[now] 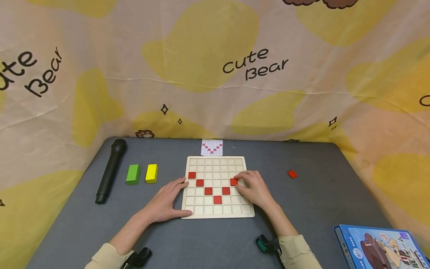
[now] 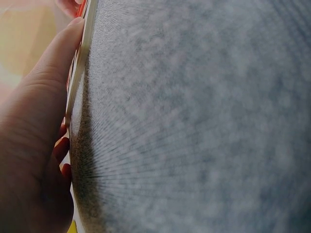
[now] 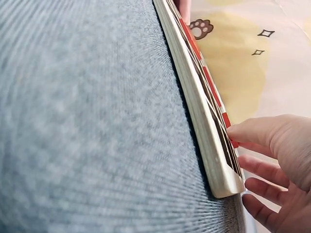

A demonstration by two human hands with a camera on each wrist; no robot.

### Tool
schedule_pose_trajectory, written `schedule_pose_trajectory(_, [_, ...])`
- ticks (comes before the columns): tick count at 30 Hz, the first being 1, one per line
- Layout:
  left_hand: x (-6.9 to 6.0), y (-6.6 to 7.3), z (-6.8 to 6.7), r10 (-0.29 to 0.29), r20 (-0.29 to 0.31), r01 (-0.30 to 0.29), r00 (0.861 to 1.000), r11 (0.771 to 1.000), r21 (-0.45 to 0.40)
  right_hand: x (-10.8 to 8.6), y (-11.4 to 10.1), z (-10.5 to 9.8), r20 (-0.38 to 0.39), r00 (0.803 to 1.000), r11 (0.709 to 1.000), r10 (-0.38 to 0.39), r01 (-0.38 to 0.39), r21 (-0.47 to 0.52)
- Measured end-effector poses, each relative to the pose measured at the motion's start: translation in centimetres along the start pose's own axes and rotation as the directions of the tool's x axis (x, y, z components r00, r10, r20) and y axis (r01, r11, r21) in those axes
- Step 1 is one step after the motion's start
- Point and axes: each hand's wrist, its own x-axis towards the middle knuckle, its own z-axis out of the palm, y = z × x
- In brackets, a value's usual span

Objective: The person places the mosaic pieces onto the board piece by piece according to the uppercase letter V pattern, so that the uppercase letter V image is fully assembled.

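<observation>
A cream grid board [image 1: 198, 211] lies flat on the grey table, with several red square tiles set in its cells in a slanting pattern. My left hand [image 1: 165, 201] rests along the board's left edge, fingers spread and thumb on the near left corner; the left wrist view shows the thumb on the rim. At the board's right side my right hand [image 1: 256, 188] pinches a red tile [image 1: 233, 182] between thumb and finger, over a cell near the right edge. In the right wrist view the thumb touches that tile at the board's surface.
Behind the board lies a small pattern card [image 1: 212, 148]. A loose red tile [image 1: 292, 174] is to the right. Leftward are a yellow block [image 1: 152, 173], a green block [image 1: 133, 174] and a black microphone [image 1: 112, 170]. A blue box [image 1: 383, 248] sits at the near right corner.
</observation>
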Motion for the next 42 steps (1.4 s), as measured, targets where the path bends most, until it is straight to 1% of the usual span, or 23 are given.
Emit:
schedule_pose_trajectory(5, [0.0, -0.1, 0.0, 0.005, -0.002, -0.005, 1.000, 1.000, 0.004, 0.0, 0.1, 0.1, -0.001, 1.000, 1.000, -0.022, 0.022, -0.003])
schedule_pose_trajectory(10, [0.1, -0.1, 0.1, 0.002, 0.000, -0.002, 1.000, 1.000, 0.005, -0.2, 0.4, -0.1, -0.014, 1.000, 1.000, -0.013, 0.013, 0.022])
schedule_pose_trajectory(18, [0.0, -0.2, 0.1, -0.003, 0.003, 0.003, 1.000, 1.000, 0.001, -0.7, 1.8, -1.2, -0.092, 0.995, 0.999, 0.032, -0.029, 0.025])
schedule_pose_trajectory(21, [0.0, -0.3, 0.2, 0.000, 0.002, 0.000, 1.000, 1.000, 0.003, -0.9, 2.7, -1.9, -0.124, 0.991, 0.998, 0.056, -0.054, 0.020])
schedule_pose_trajectory(24, [0.0, -0.2, 0.2, -0.001, 0.003, 0.001, 1.000, 1.000, 0.004, -1.2, 3.9, -2.8, -0.164, 0.983, 0.996, 0.085, -0.088, -0.011])
schedule_pose_trajectory(26, [0.1, -0.2, 0.2, -0.003, 0.005, 0.003, 1.000, 1.000, 0.003, -1.4, 4.8, -3.6, -0.188, 0.974, 0.991, 0.123, -0.132, -0.032])
schedule_pose_trajectory(29, [0.0, -0.2, 0.1, -0.006, 0.007, 0.006, 1.000, 1.000, 0.004, -1.8, 5.9, -4.9, -0.207, 0.956, 0.974, 0.207, -0.221, -0.049])
schedule_pose_trajectory(32, [0.0, -0.2, 0.1, -0.007, 0.008, 0.007, 1.000, 1.000, 0.006, -2.2, 7.0, -6.3, -0.214, 0.931, 0.948, 0.296, -0.314, -0.056])
schedule_pose_trajectory(35, [0.1, -0.2, 0.1, -0.004, 0.004, 0.004, 1.000, 1.000, 0.004, -2.6, 8.1, -7.4, -0.234, 0.902, 0.919, 0.364, -0.388, -0.067])
schedule_pose_trajectory(39, [0.1, -0.3, 0.2, -0.002, 0.001, 0.002, 1.000, 1.000, -0.001, -2.9, 9.2, -8.5, -0.275, 0.872, 0.895, 0.406, -0.440, -0.074])
schedule_pose_trajectory(42, [0.1, -0.3, 0.3, -0.001, -0.002, 0.001, 1.000, 1.000, 0.003, -3.1, 9.5, -9.0, -0.283, 0.859, 0.883, 0.428, -0.463, -0.070])
